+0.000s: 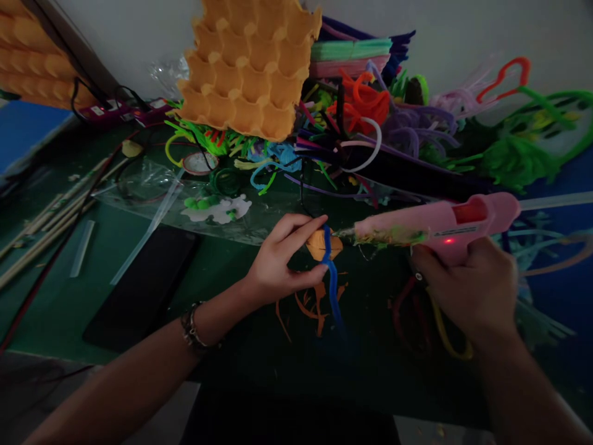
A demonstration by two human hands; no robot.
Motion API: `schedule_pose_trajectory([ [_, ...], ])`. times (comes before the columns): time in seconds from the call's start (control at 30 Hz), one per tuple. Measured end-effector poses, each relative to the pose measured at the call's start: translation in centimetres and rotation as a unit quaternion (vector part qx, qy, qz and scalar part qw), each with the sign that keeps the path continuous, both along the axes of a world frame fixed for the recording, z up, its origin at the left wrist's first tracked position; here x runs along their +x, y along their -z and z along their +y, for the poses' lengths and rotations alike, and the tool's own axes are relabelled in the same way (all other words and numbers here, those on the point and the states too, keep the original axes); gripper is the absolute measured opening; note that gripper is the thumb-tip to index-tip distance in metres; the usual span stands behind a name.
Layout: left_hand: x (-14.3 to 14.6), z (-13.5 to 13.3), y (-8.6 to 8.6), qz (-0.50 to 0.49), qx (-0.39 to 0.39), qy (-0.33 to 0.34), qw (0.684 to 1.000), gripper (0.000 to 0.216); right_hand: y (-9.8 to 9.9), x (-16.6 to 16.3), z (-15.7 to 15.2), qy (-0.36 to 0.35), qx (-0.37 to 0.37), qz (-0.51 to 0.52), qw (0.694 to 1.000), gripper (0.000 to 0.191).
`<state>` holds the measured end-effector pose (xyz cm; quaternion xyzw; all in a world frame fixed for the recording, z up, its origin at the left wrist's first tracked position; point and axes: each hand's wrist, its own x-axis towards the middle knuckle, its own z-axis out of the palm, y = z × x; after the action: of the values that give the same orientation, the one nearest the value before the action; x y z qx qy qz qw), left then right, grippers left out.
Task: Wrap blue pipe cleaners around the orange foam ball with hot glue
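A small orange moulded-pulp cup sits between the thumb and fingers of the left hand, which pinch a long blue fuzzy pipe cleaner across it. Just right of the cup is the nozzle of a pink plastic glue gun, the right hand wrapped round its handle. Thin orange scraps lie on the green bench nearer the wearer than the cup; beyond it stands a large orange egg tray.

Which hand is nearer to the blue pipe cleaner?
Left. The left hand holds the blue pipe cleaner at the orange piece; the right hand is off to its right, gripping the pink glue gun.
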<state>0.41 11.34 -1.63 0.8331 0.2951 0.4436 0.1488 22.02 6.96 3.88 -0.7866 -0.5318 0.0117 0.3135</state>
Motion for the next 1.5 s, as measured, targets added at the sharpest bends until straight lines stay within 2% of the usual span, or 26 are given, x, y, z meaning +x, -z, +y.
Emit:
schedule_pose_trajectory([
  [0.2,0.0,0.0,0.0,0.000,0.021,-0.005,1.000,0.046,0.2,0.4,0.1,-0.008,0.001,-0.015,1.000,0.030],
  [0.43,-0.2,-0.2,-0.3,-0.015,0.023,0.006,1.000,0.049,1.6,1.1,1.0,-0.015,0.009,-0.040,0.999,0.034],
  [0.5,-0.2,-0.4,-0.3,-0.021,0.025,0.032,0.999,0.050,2.1,1.1,1.1,-0.062,0.007,-0.025,0.998,0.028],
  [0.6,-0.1,-0.7,-0.3,-0.018,0.015,0.088,0.996,0.051,3.3,0.9,1.2,-0.173,-0.012,-0.011,0.985,0.020],
  [0.7,0.0,-0.9,-0.1,-0.020,0.002,0.135,0.991,0.053,4.7,0.6,1.5,-0.272,-0.036,0.002,0.962,0.029],
  [0.8,0.1,-0.9,0.0,-0.022,-0.006,0.159,0.987,0.054,5.9,0.4,1.9,-0.321,-0.043,0.019,0.946,0.036],
  [0.9,0.2,-1.0,0.1,-0.019,-0.014,0.167,0.986,0.054,6.3,0.2,2.4,-0.341,-0.051,0.019,0.939,0.027],
  [1.03,0.3,-1.0,0.3,-0.023,-0.015,0.152,0.988,0.054,5.9,0.0,2.4,-0.353,-0.057,0.013,0.934,0.016],
  [1.27,0.3,-1.0,0.4,-0.009,-0.028,0.143,0.989,0.049,5.3,0.4,1.8,-0.344,-0.034,-0.033,0.938,0.029],
  [1.4,0.3,-1.0,0.3,-0.010,-0.023,0.135,0.991,0.047,5.2,0.4,1.8,-0.358,-0.045,0.014,0.932,0.017],
  [1.5,0.4,-1.1,0.3,-0.013,-0.018,0.142,0.990,0.046,5.0,0.4,1.9,-0.342,-0.026,0.035,0.939,0.023],
])
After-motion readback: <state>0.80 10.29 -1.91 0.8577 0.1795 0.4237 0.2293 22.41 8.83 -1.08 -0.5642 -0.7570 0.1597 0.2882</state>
